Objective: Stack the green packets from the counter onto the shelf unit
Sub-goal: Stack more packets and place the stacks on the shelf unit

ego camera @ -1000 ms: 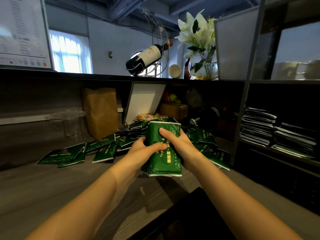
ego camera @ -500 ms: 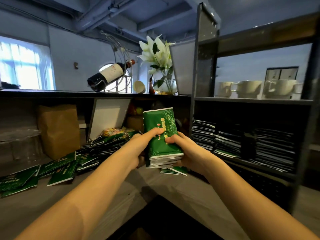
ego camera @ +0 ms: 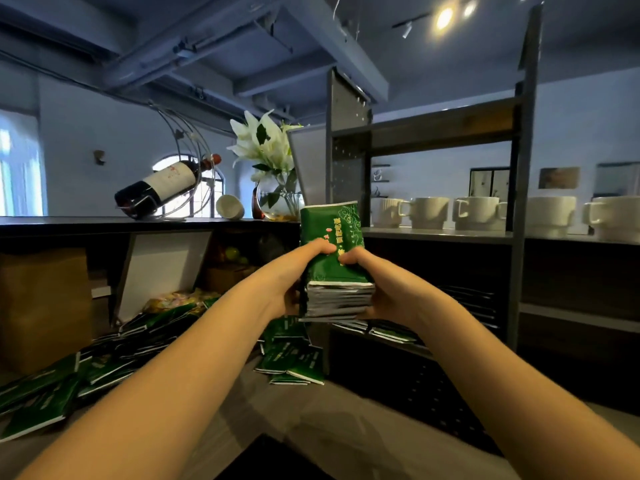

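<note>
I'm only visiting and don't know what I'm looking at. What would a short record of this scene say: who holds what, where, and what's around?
Held: stack of green packets, in the air in front of the shelf unit
Left hand: left hand grips the stack's left side
Right hand: right hand grips its right side
Counter: counter with loose green packets scattered on it
Lower shelf: shelved packets
Upper shelf: white mugs
Ledge: wine bottle, lilies

Five white mugs (ego camera: 429, 212), one wine bottle (ego camera: 166, 183), one vase (ego camera: 281, 204), one packet stack (ego camera: 339, 299).
</note>
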Demonstrator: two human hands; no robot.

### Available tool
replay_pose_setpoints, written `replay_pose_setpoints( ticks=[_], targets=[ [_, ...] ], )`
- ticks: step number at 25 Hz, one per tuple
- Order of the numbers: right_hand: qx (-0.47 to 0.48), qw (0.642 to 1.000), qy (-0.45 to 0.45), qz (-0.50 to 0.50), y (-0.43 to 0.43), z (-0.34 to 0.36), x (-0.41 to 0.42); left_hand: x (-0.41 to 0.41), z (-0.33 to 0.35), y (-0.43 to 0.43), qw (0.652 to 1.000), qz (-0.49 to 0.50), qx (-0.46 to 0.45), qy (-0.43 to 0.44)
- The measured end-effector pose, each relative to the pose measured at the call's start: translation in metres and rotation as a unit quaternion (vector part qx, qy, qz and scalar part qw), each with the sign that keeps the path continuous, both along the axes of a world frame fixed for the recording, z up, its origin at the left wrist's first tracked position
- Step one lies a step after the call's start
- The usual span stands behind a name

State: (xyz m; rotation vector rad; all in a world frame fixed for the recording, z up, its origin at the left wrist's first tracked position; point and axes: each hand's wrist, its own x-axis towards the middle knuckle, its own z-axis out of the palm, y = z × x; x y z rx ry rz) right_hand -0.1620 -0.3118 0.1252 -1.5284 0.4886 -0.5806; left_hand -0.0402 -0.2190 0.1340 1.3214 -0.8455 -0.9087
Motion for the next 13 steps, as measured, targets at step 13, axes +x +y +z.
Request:
replay_pose_setpoints(
  ticks=[13],
  targets=[
    [-0.685,0.71,0.099,-0.129,-0.043,0.076,-0.043,0.002,0.086,-0.079,0.998,-0.049,0.034,-0.002]
  ],
)
